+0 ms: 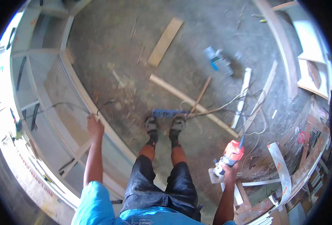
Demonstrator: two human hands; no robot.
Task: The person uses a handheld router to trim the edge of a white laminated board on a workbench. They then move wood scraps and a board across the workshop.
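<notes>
My right hand (pixel 230 171) is wrapped round a small red-and-grey trim router (pixel 233 150) with a pale flat base plate, held at my right side. Its cord rises from the top toward the floor cables. On the left, my closed left hand (pixel 95 127) is at the edge of a long wooden cabinet frame (pixel 84 93). A thin dark cord (pixel 103 105) comes out of its fingers, and more of it trails left across the frame. The fingers are too small to make out singly.
A blue power strip (pixel 169 113) lies at my feet. Around it are a long wood strip (pixel 192 104), a board (pixel 166 42), pale strips (pixel 242 98), loose cables (pixel 226 105) and a blue-grey tool (pixel 218 60). Wood scraps and a white edging band (pixel 280 170) crowd the right.
</notes>
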